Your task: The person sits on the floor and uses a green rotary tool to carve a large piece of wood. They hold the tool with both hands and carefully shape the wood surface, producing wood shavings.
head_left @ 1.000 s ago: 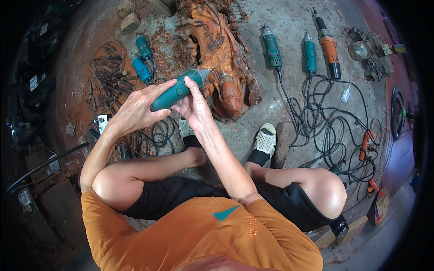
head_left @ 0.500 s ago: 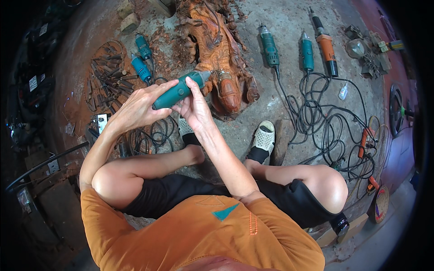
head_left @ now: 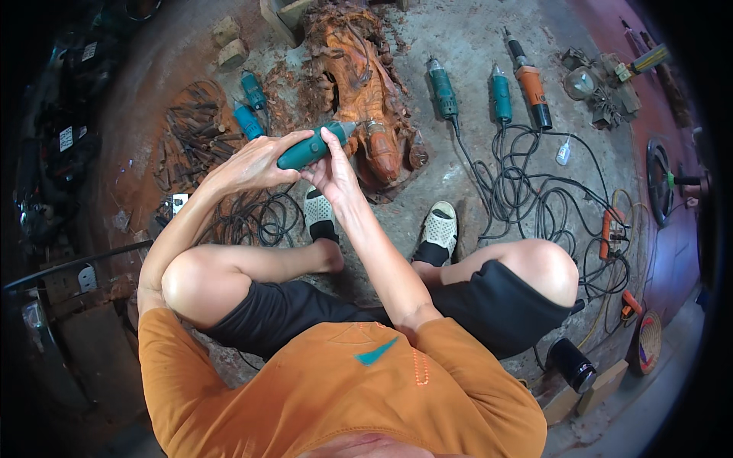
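A green die grinder (head_left: pixel 305 153) lies slantwise in both my hands, its narrow nose toward the carved wood. My left hand (head_left: pixel 259 164) wraps the rear of its body. Closer to the nose, my right hand (head_left: pixel 334 174) grips it with the thumb on top and the fingers underneath. Just beyond the nose sits a reddish-brown wood carving (head_left: pixel 357 72) with a rounded front end. Whether the grinder's tip touches the wood cannot be made out. My hands partly cover the grinder's body.
Two teal grinders (head_left: pixel 248 120) lie left, beside a heap of small dark rod-like pieces (head_left: pixel 200 126). To the right are two green grinders (head_left: pixel 441 91), an orange grinder (head_left: pixel 532 84), tangled black cables (head_left: pixel 508 183) and a small bottle (head_left: pixel 563 151). My shoes (head_left: pixel 439 233) are on the concrete floor.
The view has shifted slightly. The grinder and both hands appear a little farther right in it, with the same hold on the tool.
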Demonstrator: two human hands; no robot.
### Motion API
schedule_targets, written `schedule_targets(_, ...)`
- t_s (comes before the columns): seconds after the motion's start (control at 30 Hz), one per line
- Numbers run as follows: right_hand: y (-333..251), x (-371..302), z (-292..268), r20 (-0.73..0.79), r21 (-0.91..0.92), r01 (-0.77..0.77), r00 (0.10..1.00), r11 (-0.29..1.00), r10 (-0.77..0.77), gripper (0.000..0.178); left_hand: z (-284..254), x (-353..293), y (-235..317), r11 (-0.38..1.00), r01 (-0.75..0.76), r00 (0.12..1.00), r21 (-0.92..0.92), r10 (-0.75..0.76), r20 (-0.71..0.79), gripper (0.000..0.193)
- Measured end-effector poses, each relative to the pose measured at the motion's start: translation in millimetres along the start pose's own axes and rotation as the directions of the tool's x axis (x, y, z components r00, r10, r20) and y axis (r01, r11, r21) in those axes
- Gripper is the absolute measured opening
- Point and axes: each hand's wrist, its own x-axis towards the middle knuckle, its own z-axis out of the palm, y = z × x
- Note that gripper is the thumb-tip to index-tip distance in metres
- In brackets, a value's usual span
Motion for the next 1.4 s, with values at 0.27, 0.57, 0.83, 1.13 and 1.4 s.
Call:
schedule_targets(0.27, -17.4, -3.7, -2.8, 0.045, -0.026, -0.026, 0.999, 0.999, 0.027, 0.046, 4.3, 7.7, 3.0, 0.992, -0.119, 0.993, 0.041, 0.120, -0.018, 0.084)
schedule_targets(0.57, -5.7, -2.4, -23.8, 0.032, -0.037, -0.124, 0.992, 0.992, 0.125, 0.046, 9.3, -5.9, 13.3, 0.998, 0.040, 0.993, 0.049, -0.045, 0.113, 0.087)
schedule_targets(0.83, 2.5, -12.7, -20.0, 0.033, 0.031, -0.107, 0.994, 0.994, 0.106, 0.056, 0.8, -17.8, 18.8, 0.999, 0.049, 0.979, 0.002, -0.048, 0.200, 0.093)
schedule_targets(1.13, -5.1, -15.6, -7.6, 0.037, -0.051, 0.028, 0.999, 0.998, -0.026, 0.054, 3.1, -2.4, 8.0, 0.999, -0.010, 0.995, -0.044, 0.014, 0.097, 0.101)
schedule_targets(1.4, 9.6, -11.8, -1.8, 0.103, 0.065, -0.056, 0.993, 0.996, 0.049, 0.053, -6.9, 0.6, 10.0, 0.990, 0.072, 0.987, 0.123, -0.088, 0.135, 0.098)
